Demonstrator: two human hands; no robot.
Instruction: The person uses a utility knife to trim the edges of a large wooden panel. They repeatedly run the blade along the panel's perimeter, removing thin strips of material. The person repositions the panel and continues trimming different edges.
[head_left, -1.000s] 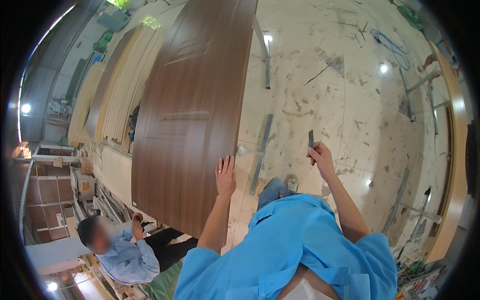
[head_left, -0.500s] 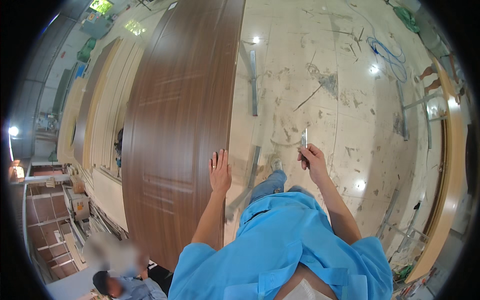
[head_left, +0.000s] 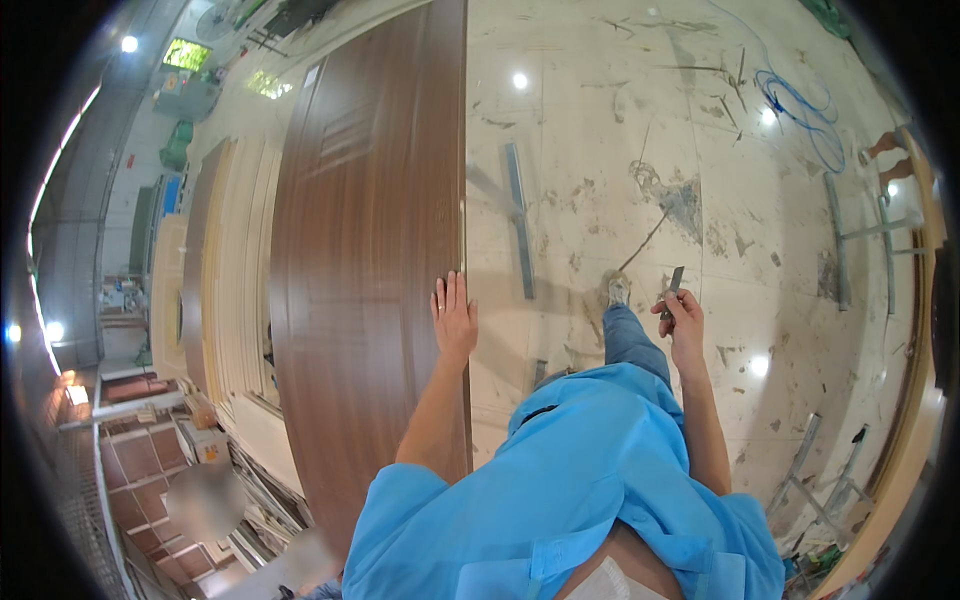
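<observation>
A long brown wood-grain door panel (head_left: pixel 370 250) lies flat on my left. My left hand (head_left: pixel 456 318) rests on its right edge, with the fingers stretched out and a ring on one of them. Over the floor to the right, my right hand (head_left: pixel 684 325) is closed around a slim grey metal utility knife (head_left: pixel 677 279). Its upper end sticks out beyond the fingers, away from me. The lower part of the knife is hidden in the hand, and it touches nothing else.
Metal support bars (head_left: pixel 518 215) show beside the door, and a metal frame (head_left: pixel 838 240) stands at right. A blue hose (head_left: pixel 800 115) lies coiled farther off. Stacked panels (head_left: pixel 235 270) stand left; a pale wood panel (head_left: pixel 908 420) is at far right. Another person's legs (head_left: pixel 884 150) show there.
I have stepped forward along the door, one foot now ahead. My left hand has moved along the edge, still flat. The knife remains in my right hand, tilted more to the right.
</observation>
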